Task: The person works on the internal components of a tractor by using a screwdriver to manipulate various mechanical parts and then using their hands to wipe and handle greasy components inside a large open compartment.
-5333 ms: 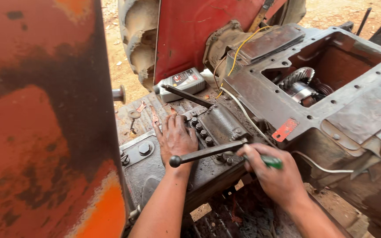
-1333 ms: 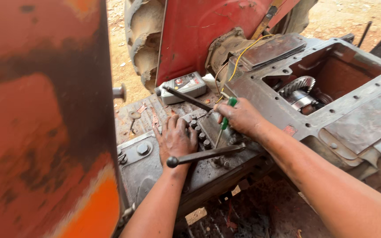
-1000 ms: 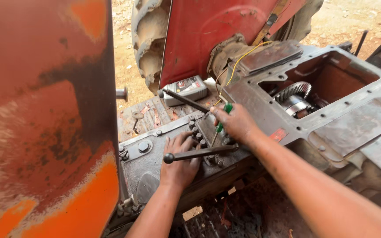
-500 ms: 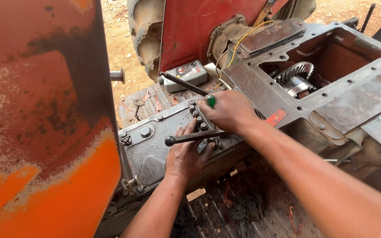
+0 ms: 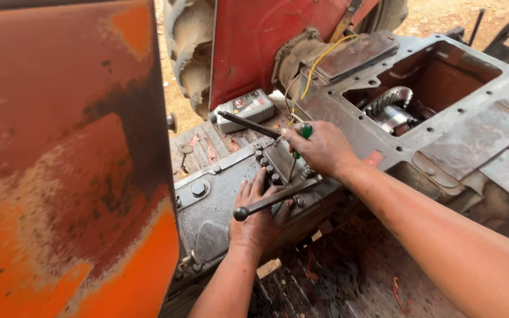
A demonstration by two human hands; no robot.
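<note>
Standing right next to this tractor teardown, here's what's in front of me. The person's right hand (image 5: pixel 320 147) is closed around a green-handled screwdriver (image 5: pixel 299 141), with the green knob poking out above the knuckles and the shaft pointing down into the grey valve block (image 5: pixel 278 162) on top of the gearbox cover plate (image 5: pixel 219 194). The tip sits somewhere among the row of bolt heads there; can't tell exactly which one it's on.

The left hand (image 5: pixel 259 213) is flat and spread open, palm down on the cover plate just below that block, fingers fanned toward the bolts. It isn't gripping anything, just pressing on the metal. A black lever with a round knob (image 5: pixel 269 202) runs across right over the back of that hand; whether it touches the hand I can't say.

A second black lever (image 5: pixel 248 124) angles up behind the block, near the right hand. Behind that, a grey oil bottle (image 5: pixel 245 109) lies on the wooden boards, and a couple of rusty wrenches (image 5: pixel 198 147) lie flat on the same boards.

Off to the right the transmission housing (image 5: pixel 472 123) is wide open, a big toothed gear (image 5: pixel 391 101) showing inside. A yellow wire (image 5: pixel 319 62) loops up along the red fender (image 5: pixel 254 41). The rusty orange panel (image 5: pixel 66 165) fills the left side.
</note>
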